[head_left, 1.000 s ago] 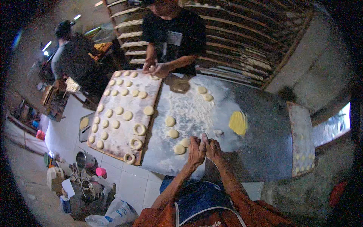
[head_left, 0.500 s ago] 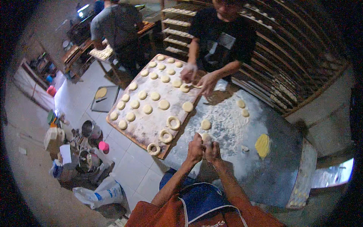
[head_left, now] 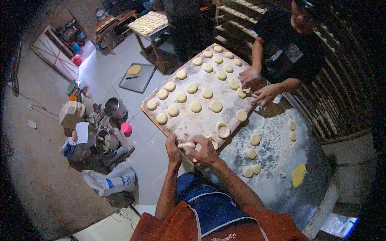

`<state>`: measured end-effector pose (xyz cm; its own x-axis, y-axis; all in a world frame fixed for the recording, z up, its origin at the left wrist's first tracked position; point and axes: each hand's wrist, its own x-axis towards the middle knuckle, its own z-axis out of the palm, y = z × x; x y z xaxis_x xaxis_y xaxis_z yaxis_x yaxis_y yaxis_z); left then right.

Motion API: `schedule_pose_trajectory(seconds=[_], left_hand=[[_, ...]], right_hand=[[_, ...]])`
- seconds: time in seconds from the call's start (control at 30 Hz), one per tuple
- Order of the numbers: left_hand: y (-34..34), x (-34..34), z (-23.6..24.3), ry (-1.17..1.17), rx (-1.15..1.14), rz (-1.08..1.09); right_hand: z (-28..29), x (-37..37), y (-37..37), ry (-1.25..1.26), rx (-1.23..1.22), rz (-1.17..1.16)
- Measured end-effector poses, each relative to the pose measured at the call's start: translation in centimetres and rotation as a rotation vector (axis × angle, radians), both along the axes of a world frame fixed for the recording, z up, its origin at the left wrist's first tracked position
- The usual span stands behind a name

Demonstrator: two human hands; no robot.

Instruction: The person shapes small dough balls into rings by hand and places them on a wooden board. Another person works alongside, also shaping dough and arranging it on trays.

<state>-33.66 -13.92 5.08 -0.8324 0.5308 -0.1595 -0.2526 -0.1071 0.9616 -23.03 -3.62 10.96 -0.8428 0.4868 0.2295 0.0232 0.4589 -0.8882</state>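
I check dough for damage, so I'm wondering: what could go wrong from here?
1. The left hand and right hand hold a pale dough piece at the near corner of the board, beside the tiled floor; a slip might drop it there.
2. In this view the right hand partly hides a dough ring, and might dent it.
3. Two dough discs on the tabletop appear to touch; they could stick together.

Pale dough piece, partly hidden

Cream dough rounds; grey counter, white-dusted; blue apron, white-edged; yellow patch at four o'clock.
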Motion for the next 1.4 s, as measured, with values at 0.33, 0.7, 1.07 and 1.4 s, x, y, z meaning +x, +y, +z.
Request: schedule_pose_trajectory(seconds=[0.33, 0.7, 1.07, 1.4], left_hand=[[-1.0, -3.6, -0.7, 0.794, -0.547, -0.167], [0.2, -7.6, -1.7, 1.071, -0.663, 0.167], [0.4, -13.5, -0.7, 0.696, -0.561, -0.3], [8.8, 11.2, 2.0, 0.567, -0.276, -1.002]], right_hand=[[-4.8, 2.6, -1.7, -0.161, 0.499, 0.14], [-3.7, -0.7, 3.2, -0.24, 0.7, 0.143], [-5.6, -8.5, 8.7, -0.147, 0.392, -0.398], [-7.8, 24.4, 3.1, -0.188, -0.195, -0.916]])
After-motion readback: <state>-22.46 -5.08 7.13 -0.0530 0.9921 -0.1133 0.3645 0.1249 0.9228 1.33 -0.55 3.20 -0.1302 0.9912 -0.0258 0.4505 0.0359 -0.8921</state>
